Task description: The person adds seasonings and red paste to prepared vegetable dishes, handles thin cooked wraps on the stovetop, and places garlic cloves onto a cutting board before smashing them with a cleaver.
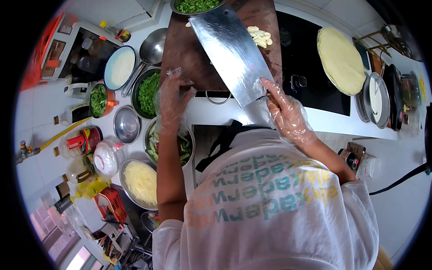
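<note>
My right hand (290,114), in a clear plastic glove, grips the handle of a wide cleaver (231,54). Its broad, shiny blade is raised over the brown cutting board (184,49) and hides the middle of it. Peeled garlic cloves (260,37) lie on the board to the right of the blade. At the board's near left edge is my left hand (172,102), also gloved, with its fingers loosely bent and apart and nothing seen in them. Beside it stands a bowl of chopped greens (148,92).
A bowl of chopped green pepper (198,4) stands at the far edge. Left are a blue-rimmed dish (120,67), an empty metal bowl (127,124), pale shreds in a bowl (140,183) and several bottles. On the right, a round of dough (341,60) overlaps the black cooktop (310,96).
</note>
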`<state>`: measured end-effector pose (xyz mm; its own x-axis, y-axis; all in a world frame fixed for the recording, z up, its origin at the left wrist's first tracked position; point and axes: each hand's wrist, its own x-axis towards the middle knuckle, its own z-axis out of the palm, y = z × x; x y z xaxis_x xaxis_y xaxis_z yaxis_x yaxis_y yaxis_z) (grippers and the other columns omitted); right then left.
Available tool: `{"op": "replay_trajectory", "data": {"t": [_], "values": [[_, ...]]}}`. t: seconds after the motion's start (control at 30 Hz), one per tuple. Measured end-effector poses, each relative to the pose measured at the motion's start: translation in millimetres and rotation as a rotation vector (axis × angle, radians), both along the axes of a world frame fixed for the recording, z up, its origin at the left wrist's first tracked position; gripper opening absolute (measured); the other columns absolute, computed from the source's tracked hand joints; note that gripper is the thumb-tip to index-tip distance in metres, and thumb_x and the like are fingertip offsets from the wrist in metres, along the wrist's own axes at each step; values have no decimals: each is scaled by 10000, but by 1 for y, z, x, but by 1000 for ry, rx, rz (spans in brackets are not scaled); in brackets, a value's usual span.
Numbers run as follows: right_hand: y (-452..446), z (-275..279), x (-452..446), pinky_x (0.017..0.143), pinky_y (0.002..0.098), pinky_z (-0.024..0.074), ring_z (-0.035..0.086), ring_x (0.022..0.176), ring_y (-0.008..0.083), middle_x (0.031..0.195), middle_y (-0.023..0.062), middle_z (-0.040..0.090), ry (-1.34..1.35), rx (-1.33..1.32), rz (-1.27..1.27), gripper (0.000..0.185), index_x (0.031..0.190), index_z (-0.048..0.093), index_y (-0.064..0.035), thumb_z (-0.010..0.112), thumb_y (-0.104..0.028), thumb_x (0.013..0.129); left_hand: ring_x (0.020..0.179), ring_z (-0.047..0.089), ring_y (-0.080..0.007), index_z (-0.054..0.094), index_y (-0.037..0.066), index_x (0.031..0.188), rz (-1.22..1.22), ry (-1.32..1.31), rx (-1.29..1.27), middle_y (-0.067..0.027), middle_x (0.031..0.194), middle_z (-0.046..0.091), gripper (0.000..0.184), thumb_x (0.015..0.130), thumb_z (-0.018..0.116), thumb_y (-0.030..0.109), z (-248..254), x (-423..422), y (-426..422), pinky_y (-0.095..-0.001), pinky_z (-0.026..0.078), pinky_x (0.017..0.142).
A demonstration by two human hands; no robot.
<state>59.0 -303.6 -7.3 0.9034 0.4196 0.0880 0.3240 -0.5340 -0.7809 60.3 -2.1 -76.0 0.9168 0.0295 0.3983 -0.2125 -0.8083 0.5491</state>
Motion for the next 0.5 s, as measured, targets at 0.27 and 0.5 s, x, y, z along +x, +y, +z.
{"op": "replay_trajectory", "data": {"t": [0.27, 0.5], "values": [[-8, -26, 5, 590, 440, 453, 583, 645, 349, 697, 194, 577, 34, -466, -7, 622, 1344, 341, -307, 535, -52, 810, 1031, 491, -341, 553, 30, 872, -1, 16, 39, -155, 1078, 542, 310, 637, 741, 107, 0, 1, 1, -406, 387, 880], [4, 30, 4, 416, 205, 383, 410, 489, 40, 872, -42, 552, 772, 244, -259, 509, 1315, 428, -273, 495, -87, 846, 1030, 504, -323, 558, 32, 924, -51, 1, -12, -133, 1048, 555, 337, 657, 741, 124, 2, 3, -1, -401, 404, 869]]}}
